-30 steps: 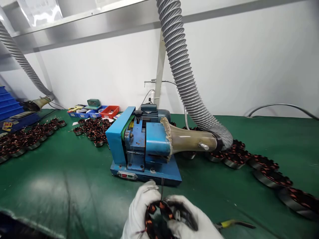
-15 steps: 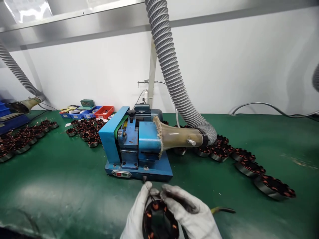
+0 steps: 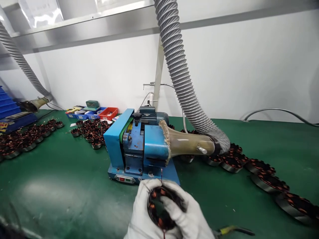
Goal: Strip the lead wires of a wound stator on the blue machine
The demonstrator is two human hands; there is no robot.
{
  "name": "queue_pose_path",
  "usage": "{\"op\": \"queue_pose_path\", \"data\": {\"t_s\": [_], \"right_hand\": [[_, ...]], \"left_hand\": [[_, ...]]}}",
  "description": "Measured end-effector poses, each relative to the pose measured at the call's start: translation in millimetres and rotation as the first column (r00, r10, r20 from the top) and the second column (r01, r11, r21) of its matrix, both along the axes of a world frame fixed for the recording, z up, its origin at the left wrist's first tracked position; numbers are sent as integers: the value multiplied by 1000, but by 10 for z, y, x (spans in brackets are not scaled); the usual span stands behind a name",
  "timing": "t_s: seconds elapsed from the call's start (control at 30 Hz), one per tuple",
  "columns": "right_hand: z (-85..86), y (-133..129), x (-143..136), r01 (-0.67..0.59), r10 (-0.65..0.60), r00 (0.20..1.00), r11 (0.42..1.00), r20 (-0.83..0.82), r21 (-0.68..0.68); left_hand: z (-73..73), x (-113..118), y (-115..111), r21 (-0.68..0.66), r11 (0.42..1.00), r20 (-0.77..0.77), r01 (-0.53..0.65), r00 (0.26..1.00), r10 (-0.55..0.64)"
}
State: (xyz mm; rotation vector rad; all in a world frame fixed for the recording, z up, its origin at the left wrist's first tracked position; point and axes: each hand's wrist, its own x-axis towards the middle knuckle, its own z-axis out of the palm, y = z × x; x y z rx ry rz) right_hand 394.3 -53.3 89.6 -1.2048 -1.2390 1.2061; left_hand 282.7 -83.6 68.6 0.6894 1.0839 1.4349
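Both white-gloved hands, left [image 3: 141, 212] and right [image 3: 185, 217], clasp a black copper-wound stator ring [image 3: 159, 207] just before the blue benchtop machine [image 3: 139, 146]; its thin upright wire lead [image 3: 161, 175] could bend or snap against the housing

Hands' [image 3: 169, 215] wrists below frame edge

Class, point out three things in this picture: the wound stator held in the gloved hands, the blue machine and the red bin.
wound stator [image 3: 159, 207], head view, on its dark centre.
blue machine [image 3: 156, 146], head view, on its front housing.
red bin [image 3: 109, 113], head view, on its front wall.
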Motion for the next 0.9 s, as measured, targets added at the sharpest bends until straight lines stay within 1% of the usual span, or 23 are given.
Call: {"op": "queue_pose_path", "data": {"t_s": [0.03, 0.1, 0.17, 0.2, 0.33, 0.53, 0.67, 0.8, 0.9], "right_hand": [[-67, 20, -49, -14, 13, 999, 1000, 50, 18], [-161, 102, -133, 33, -35, 994, 999, 103, 27], [-194, 212, -183, 46, -47, 993, 999, 109, 13], [-191, 266, -194, 44, -45, 993, 999, 106, 11], [-139, 411, -193, 77, -79, 990, 997, 118, 23], [-120, 422, -156, 100, -100, 990, 995, 98, 6], [-118, 408, -134, 101, -100, 991, 995, 93, -5], [-77, 437, -154, 90, -86, 989, 996, 120, -23], [-84, 398, -149, 80, -76, 987, 996, 140, -26]], "left_hand": [[12, 30, 97, -58, 998, 127, 4, 992, 3], [51, 80, 280, -145, 989, 346, 9, 937, 42], [94, 109, 423, -172, 985, 474, 0, 877, 83], [113, 115, 475, -167, 986, 504, -11, 859, 95], [129, 111, 594, -113, 993, 471, -39, 878, 88], [36, 128, 681, -95, 995, 400, -36, 914, 72], [26, 137, 682, -61, 998, 344, -18, 938, 38], [10, 142, 678, -37, 999, 286, -8, 958, 18], [-46, 135, 598, -41, 999, 250, 9, 968, 1]]}}
